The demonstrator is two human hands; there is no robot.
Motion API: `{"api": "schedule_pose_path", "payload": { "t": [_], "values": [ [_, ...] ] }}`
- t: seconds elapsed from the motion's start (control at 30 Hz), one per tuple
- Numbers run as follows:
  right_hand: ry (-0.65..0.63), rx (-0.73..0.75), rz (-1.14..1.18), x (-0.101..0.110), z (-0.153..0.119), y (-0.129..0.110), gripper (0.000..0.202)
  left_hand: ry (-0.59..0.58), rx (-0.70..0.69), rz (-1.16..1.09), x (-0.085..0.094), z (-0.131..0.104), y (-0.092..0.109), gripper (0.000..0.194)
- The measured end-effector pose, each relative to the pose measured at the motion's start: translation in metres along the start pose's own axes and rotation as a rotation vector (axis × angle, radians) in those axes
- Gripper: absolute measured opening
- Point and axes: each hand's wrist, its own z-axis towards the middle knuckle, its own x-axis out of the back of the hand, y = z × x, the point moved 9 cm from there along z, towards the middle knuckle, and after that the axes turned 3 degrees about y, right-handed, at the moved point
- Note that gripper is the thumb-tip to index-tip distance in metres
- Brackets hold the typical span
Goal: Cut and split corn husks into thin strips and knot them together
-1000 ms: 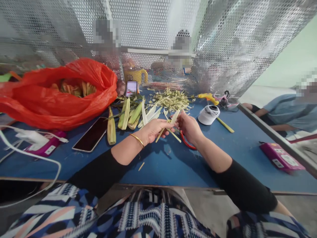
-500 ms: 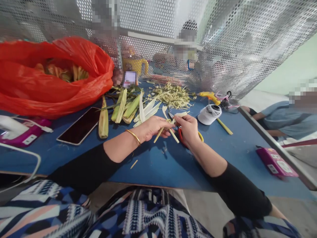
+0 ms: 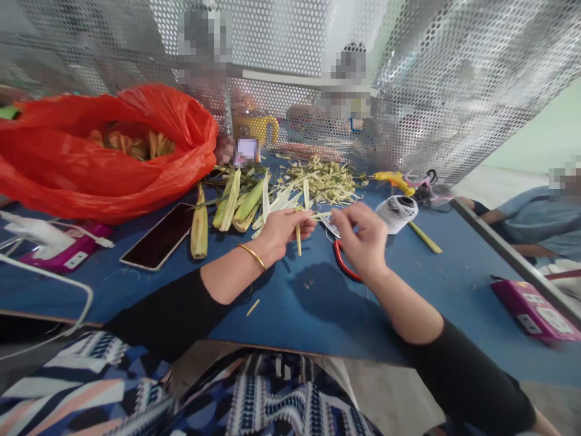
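Observation:
My left hand [image 3: 282, 233] pinches a small crossed piece of corn husk strips [image 3: 298, 241] between thumb and fingers; one end points down and another stands up behind. A pale strip runs from it across to my right hand [image 3: 361, 235], whose closed fingertips hold its far end. Below my right hand lie scissors [image 3: 344, 261] with red handles, partly hidden by the hand. Beyond my left hand are pale cut husks [image 3: 279, 203], green-yellow husks [image 3: 247, 203] and a heap of husk shreds [image 3: 324, 178].
A red plastic bag [image 3: 181, 127] stands back left, near a phone [image 3: 158, 236] and a charger with cable [image 3: 49, 233]. Right are a white thread spool [image 3: 397, 213], a yellow glue gun [image 3: 394, 180], a stalk [image 3: 424, 236] and a purple tissue pack [image 3: 533, 309]. A person sits far right.
My right hand has moved right, away from my left, and a strip now spans between them. The crossed husk piece has turned in my left hand. The whole view has shifted slightly.

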Motion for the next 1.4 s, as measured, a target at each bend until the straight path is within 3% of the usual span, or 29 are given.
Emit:
{"api": "schedule_pose_path", "payload": {
  "t": [0.07, 0.17, 0.27, 0.43, 0.5, 0.6, 0.73, 0.87, 0.93, 1.0, 1.07, 1.1, 1.23, 1.4],
  "values": [
    [-0.262, -0.062, 0.028, -0.032, -0.015, -0.001, 0.035, 0.026, -0.07, -0.059, 0.0, -0.001, 0.004, 0.011],
    [-0.405, -0.245, 0.168, -0.061, -0.034, 0.009, 0.039, -0.002, -0.067, -0.036, -0.004, -0.003, 0.0, 0.015],
    [-0.39, -0.354, 0.347, -0.068, -0.036, 0.016, 0.036, -0.103, -0.023, 0.014, -0.013, -0.005, -0.004, 0.021],
    [-0.256, -0.409, 0.479, -0.055, -0.028, 0.02, 0.034, -0.394, -0.1, 0.006, -0.031, -0.01, 0.01, 0.018],
    [-0.252, -0.406, 0.496, -0.054, -0.028, 0.019, 0.034, -0.403, -0.105, 0.018, -0.03, -0.008, 0.011, 0.016],
    [-0.287, -0.398, 0.457, -0.056, -0.03, 0.018, 0.034, -0.317, -0.096, 0.016, -0.023, -0.003, 0.01, 0.015],
    [-0.386, -0.282, 0.331, -0.058, -0.033, 0.006, 0.035, -0.228, -0.055, 0.012, -0.018, -0.002, 0.006, 0.013],
    [-0.466, 0.011, 0.103, -0.055, -0.036, -0.019, 0.033, -0.156, -0.06, 0.01, -0.012, 0.0, 0.006, 0.014],
    [-0.423, 0.173, -0.089, -0.046, -0.033, -0.029, 0.031, -0.127, -0.095, 0.017, -0.009, 0.001, 0.011, 0.015],
    [-0.257, 0.276, -0.271, -0.027, -0.023, -0.034, 0.027, -0.112, -0.113, 0.037, -0.007, 0.002, 0.015, 0.016],
    [-0.056, 0.3, -0.401, -0.005, -0.012, -0.033, 0.023, -0.122, -0.097, 0.069, -0.008, 0.001, 0.016, 0.017],
    [-0.015, 0.295, -0.443, 0.0, -0.007, -0.029, 0.022, -0.131, -0.082, 0.082, -0.009, 0.0, 0.015, 0.017],
    [-0.229, 0.287, -0.443, -0.019, -0.004, -0.011, 0.021, -0.141, -0.043, 0.079, -0.012, -0.004, 0.013, 0.014],
    [-0.275, 0.264, -0.47, -0.027, -0.008, -0.009, 0.026, -0.123, -0.107, 0.153, -0.012, -0.005, 0.014, 0.013]
  ]
}}
